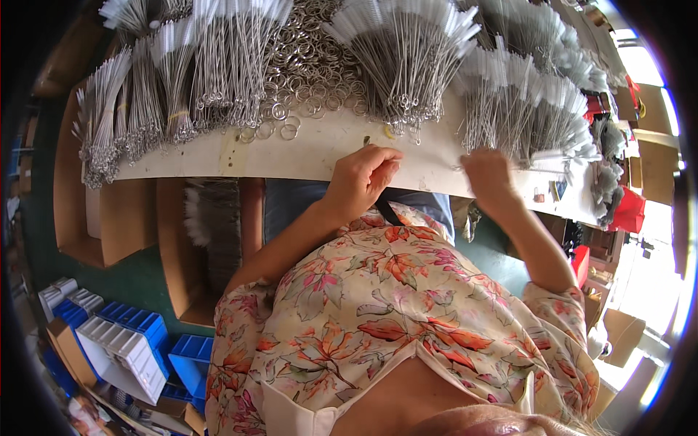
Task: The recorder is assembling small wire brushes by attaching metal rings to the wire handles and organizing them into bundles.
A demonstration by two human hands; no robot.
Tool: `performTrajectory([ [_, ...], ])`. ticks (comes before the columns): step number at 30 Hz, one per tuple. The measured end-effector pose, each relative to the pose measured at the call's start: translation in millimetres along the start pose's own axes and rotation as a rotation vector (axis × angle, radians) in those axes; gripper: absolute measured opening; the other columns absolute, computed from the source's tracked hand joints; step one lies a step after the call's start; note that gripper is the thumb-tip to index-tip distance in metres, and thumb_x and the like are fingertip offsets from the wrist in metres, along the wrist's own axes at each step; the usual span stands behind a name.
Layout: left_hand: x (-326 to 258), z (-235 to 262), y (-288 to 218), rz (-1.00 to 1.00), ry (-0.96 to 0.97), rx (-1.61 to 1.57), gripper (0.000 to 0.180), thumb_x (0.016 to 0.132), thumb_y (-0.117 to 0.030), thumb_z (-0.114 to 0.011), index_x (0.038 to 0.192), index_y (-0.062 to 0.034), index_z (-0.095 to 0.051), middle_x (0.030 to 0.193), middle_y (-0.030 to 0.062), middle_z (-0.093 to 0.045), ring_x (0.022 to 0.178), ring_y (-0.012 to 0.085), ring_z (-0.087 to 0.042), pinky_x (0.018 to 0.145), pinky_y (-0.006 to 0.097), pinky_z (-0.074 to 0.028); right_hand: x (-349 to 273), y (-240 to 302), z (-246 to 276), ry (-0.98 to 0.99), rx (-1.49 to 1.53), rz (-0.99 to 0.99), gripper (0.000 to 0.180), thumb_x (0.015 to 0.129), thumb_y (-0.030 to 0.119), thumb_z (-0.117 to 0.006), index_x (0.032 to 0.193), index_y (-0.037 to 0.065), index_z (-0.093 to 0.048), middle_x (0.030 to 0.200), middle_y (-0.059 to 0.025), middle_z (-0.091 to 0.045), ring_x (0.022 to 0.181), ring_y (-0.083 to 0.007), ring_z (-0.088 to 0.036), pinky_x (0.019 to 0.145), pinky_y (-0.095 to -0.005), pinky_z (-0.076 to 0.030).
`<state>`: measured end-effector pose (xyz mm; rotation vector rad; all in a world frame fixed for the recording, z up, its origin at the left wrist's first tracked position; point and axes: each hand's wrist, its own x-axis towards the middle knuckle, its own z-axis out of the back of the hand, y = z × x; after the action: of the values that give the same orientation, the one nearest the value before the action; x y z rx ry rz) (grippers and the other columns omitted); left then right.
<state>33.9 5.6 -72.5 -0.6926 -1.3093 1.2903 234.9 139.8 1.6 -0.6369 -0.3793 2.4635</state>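
Note:
My left hand point(366, 176) is closed at the table's front edge, thumb pressed against the curled fingers; anything inside it is hidden. To its right, my right hand point(488, 174) is over the edge, smeared by motion, its fingers hard to make out. Just beyond the left hand lies a fanned pile of thin wire brushes point(414, 69) with white bristle heads pointing away and small wire loops facing me. More wire brushes point(509, 94) lie beyond my right hand. Loose metal rings point(309, 69) are heaped between the brush piles, a few scattered toward the near edge.
Bundled wire brushes point(174, 80) fill the left of the white table point(305, 149), some tied with bands. Cardboard boxes point(123, 225) stand below on the left. Blue and white plastic bins point(127, 341) sit on the green floor. Red bags point(629, 211) are at the right.

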Motion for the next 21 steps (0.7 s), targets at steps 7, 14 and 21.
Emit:
performTrajectory([
  [7, -10.8, 9.4, 1.3, -0.312, -0.184, 0.078, 0.02, 0.074, 0.0, -0.065, 0.094, -0.0026, -0.061, 0.081, 0.0093, -0.059, 0.067, 0.0213, -0.059, 0.057, 0.03, -0.049, 27.0, 61.0, 33.8, 0.07, 1.363, 0.165, 0.012, 0.085, 0.015, -0.054, 0.086, 0.005, -0.061, 0.071, -0.0048, -0.059, 0.061, -0.0144, -0.055, 0.055, -0.029, -0.042],
  [14, 6.5, 68.0, -17.3, -0.235, -0.056, 0.485, 0.021, 0.073, -0.007, -0.069, 0.092, -0.0046, -0.06, 0.079, 0.0084, -0.059, 0.063, 0.0194, -0.06, 0.053, 0.03, -0.048, 21.8, 29.3, 41.3, 0.177, 1.38, 0.154, 0.014, 0.085, 0.015, -0.056, 0.091, 0.004, -0.063, 0.071, -0.0043, -0.058, 0.064, -0.0111, -0.056, 0.058, -0.025, -0.043],
  [21, 15.5, 94.5, 13.7, 0.101, -0.116, 0.876, 0.012, 0.076, -0.011, -0.065, 0.082, -0.0073, -0.055, 0.077, 0.0073, -0.058, 0.064, 0.0257, -0.058, 0.056, 0.034, -0.046, 22.9, 31.6, 10.4, -0.231, 0.847, 0.069, 0.013, 0.082, 0.014, -0.06, 0.088, 0.004, -0.065, 0.078, -0.011, -0.063, 0.062, -0.0211, -0.059, 0.058, -0.0306, -0.047],
])
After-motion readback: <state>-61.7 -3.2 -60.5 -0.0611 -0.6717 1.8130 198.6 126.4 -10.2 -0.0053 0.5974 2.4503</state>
